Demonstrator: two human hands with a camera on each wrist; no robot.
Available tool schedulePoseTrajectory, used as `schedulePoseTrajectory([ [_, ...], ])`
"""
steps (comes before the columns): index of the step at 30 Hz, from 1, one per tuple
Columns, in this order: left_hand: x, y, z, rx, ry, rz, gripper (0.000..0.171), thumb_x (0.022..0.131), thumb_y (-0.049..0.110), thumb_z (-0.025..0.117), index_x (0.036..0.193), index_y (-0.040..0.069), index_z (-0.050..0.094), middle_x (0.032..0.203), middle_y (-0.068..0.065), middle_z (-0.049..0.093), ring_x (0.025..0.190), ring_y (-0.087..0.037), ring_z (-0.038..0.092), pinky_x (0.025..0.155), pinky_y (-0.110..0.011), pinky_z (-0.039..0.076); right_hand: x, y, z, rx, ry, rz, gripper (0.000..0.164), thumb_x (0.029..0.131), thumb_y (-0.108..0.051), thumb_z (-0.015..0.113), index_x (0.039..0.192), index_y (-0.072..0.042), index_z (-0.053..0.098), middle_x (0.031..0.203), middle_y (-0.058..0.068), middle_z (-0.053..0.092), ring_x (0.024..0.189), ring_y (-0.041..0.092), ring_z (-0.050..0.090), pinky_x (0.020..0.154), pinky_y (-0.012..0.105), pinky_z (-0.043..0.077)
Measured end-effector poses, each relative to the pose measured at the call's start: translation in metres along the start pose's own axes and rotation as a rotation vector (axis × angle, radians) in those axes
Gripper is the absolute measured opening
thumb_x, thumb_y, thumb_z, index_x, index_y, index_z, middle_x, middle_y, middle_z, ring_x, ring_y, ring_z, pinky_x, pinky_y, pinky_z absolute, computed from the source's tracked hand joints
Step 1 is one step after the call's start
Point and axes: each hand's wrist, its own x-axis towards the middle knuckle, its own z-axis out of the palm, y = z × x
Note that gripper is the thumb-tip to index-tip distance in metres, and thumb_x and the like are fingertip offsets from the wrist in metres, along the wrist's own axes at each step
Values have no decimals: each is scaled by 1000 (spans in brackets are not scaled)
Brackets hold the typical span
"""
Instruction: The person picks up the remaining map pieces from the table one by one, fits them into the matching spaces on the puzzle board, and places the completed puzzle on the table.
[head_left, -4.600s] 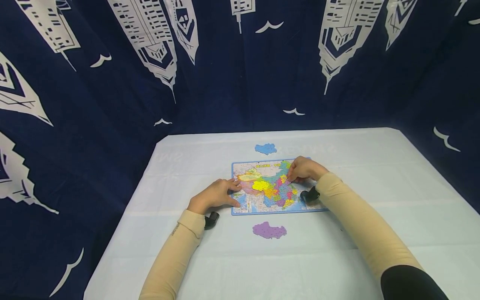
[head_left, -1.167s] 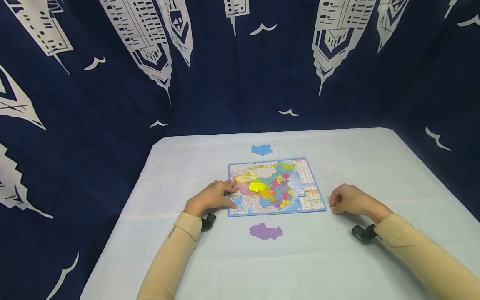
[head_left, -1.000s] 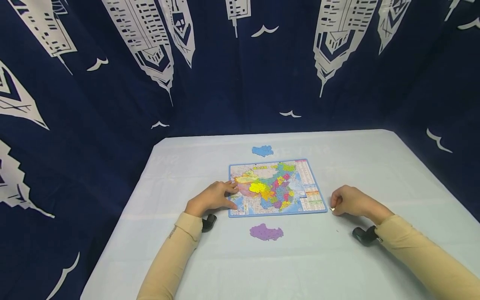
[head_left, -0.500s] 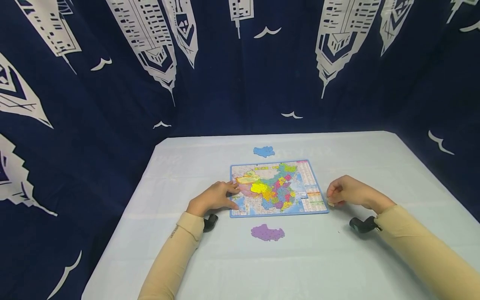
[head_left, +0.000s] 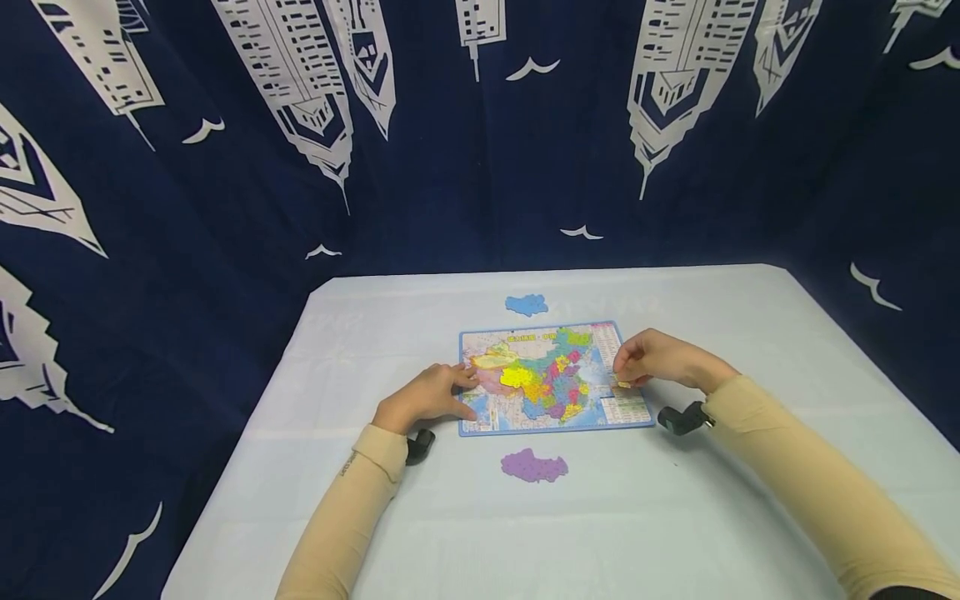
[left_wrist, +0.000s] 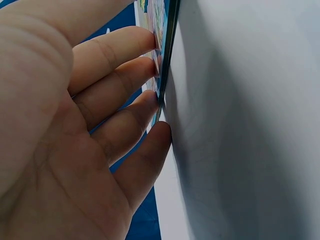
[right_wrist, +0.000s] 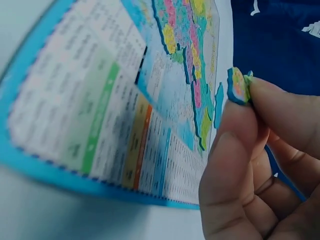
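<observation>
A blue-edged map puzzle board (head_left: 626,408) lies on the white table, filled with many coloured pieces. My left hand (head_left: 427,396) rests at the board's left edge, thumb and fingers spread; the left wrist view shows the fingertips (left_wrist: 148,66) along that edge. Above the board's right side, my right hand (head_left: 667,358) pinches a small yellow puzzle piece (right_wrist: 239,86) between thumb and index finger. The piece has a blue edge and a bit of green, seen closely in the right wrist view. A yellow-and-white piece (head_left: 495,357) overlaps the map's upper left.
A blue puzzle piece (head_left: 527,305) lies on the table beyond the board. Nearer than the board lies a purple puzzle piece (head_left: 535,466). A dark blue curtain (head_left: 450,167) with white buildings and birds hangs behind the table.
My right hand went from the map to the table right of the board, where a small piece showed in its fingertips, then came back left over the board with it. My left hand stayed put.
</observation>
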Motion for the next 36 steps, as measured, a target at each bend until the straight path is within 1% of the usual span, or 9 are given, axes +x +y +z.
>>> schedulePoseTrajectory([
  [4, -1, 0, 1, 8, -9, -6, 65, 76, 30, 87, 133, 9, 63, 154, -2, 46, 152, -23, 30, 126, -46, 24, 10, -2, 1, 7, -22, -12, 8, 91, -2, 65, 95, 5, 67, 80, 2, 62, 74, 16, 56, 72, 28, 53],
  [7, -1, -1, 1, 14, -8, -6, 65, 76, 30, 87, 133, 9, 64, 154, -3, 46, 152, -23, 30, 125, -47, 25, 17, -4, 2, 14, -18, -16, 8, 91, -2, 65, 95, 5, 67, 80, 2, 62, 74, 15, 56, 71, 28, 53],
  [12, -1, -1, 2, 18, 1, -7, 65, 76, 30, 87, 133, 9, 64, 154, -3, 47, 151, -23, 32, 125, -46, 26, 28, -5, 4, 24, -6, -9, 10, 91, -2, 65, 97, 5, 68, 86, 3, 65, 77, 16, 60, 75, 29, 55],
  [18, 0, -1, 3, 17, -9, -8, 65, 76, 30, 87, 133, 9, 64, 154, -3, 47, 151, -24, 31, 125, -46, 27, 39, -5, 8, 27, -17, 10, 9, 93, -4, 66, 99, 3, 69, 91, 4, 66, 82, 17, 62, 79, 29, 56],
  [26, 2, 0, 0, 20, 7, -7, 65, 75, 30, 87, 133, 9, 64, 153, -3, 47, 151, -23, 32, 125, -46, 26, 49, -10, 10, 31, -25, 11, 9, 94, -2, 64, 98, 4, 70, 86, 4, 67, 78, 17, 60, 75, 28, 56],
  [30, 2, 1, 0, 21, 3, -12, 66, 75, 30, 88, 133, 9, 64, 154, -2, 47, 152, -23, 31, 125, -46, 25, 52, -12, 11, 24, -33, 15, 9, 93, -1, 66, 98, 5, 71, 85, 5, 68, 78, 17, 61, 77, 29, 57],
  [33, 2, 1, 0, 23, -1, -13, 66, 75, 30, 87, 133, 8, 64, 154, -2, 46, 152, -24, 31, 125, -47, 25, 55, -13, 12, 16, -45, 12, 10, 92, 0, 66, 98, 6, 71, 93, 8, 70, 80, 16, 62, 78, 29, 57],
  [36, 2, 1, 1, 24, 0, -16, 65, 75, 30, 87, 133, 9, 64, 154, -2, 46, 152, -24, 31, 125, -47, 26, 58, -13, 13, 12, -46, 13, 11, 92, 1, 65, 99, 6, 71, 107, 15, 70, 82, 15, 64, 80, 28, 58],
])
